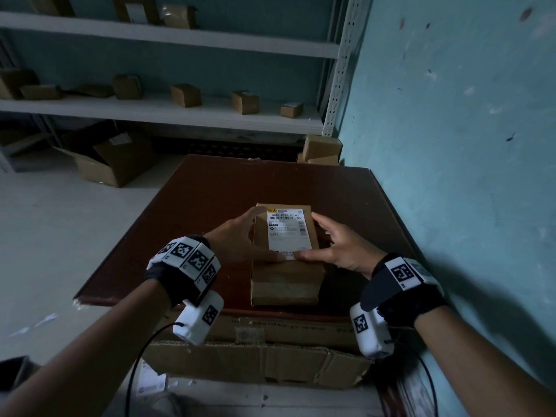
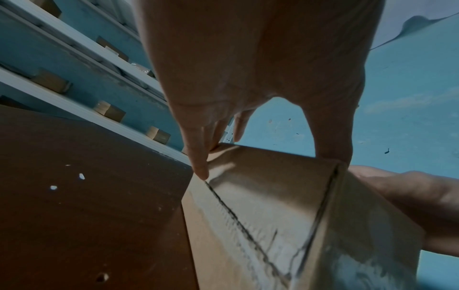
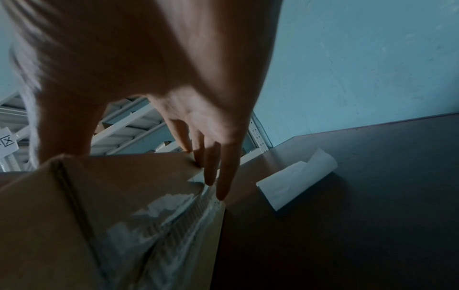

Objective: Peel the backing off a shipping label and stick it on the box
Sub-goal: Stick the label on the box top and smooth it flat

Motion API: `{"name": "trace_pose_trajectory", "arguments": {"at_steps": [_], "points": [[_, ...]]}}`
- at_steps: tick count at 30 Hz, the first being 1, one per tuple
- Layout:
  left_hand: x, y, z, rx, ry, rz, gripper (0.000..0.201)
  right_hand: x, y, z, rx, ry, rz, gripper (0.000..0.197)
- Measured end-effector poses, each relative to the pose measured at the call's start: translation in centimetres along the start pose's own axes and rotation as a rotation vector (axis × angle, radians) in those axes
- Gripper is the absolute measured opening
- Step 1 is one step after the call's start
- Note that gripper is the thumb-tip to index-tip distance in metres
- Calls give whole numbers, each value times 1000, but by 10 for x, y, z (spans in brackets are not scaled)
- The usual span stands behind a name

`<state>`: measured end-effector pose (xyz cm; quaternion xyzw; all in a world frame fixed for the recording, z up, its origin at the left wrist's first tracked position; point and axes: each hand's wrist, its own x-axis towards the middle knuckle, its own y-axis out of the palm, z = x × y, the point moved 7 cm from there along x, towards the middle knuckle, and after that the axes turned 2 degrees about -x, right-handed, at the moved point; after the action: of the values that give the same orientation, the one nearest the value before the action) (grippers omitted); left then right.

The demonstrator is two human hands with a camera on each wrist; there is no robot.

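A brown cardboard box (image 1: 285, 278) lies on the dark wooden table (image 1: 195, 206). A white shipping label (image 1: 288, 233) with barcodes lies flat on the far half of its top. My left hand (image 1: 237, 239) and right hand (image 1: 337, 245) flank the box. Both thumbs press the label's near edge, where they almost meet. The straight fingers (image 2: 198, 166) of the left hand reach along the box's left side, and the right hand's fingers (image 3: 223, 182) reach down its right side. A curled strip of white backing paper (image 3: 295, 186) lies on the table just right of the box.
A blue wall (image 1: 451, 145) runs close along the table's right edge. White shelves (image 1: 168, 112) with several small cartons stand behind it. An open carton (image 1: 114, 164) sits on the floor at the left. Flattened cardboard (image 1: 255, 362) lies below the table's near edge.
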<state>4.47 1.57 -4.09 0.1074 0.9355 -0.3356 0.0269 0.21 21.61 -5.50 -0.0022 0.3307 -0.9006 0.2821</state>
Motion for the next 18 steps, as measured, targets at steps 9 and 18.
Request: {"name": "trace_pose_trajectory", "arguments": {"at_steps": [9, 18], "points": [[2, -2, 1, 8, 4, 4, 91, -5, -5, 3, 17, 5, 10, 116], [7, -8, 6, -28, 17, 28, 86, -10, -10, 7, 30, 6, 15, 102]]}}
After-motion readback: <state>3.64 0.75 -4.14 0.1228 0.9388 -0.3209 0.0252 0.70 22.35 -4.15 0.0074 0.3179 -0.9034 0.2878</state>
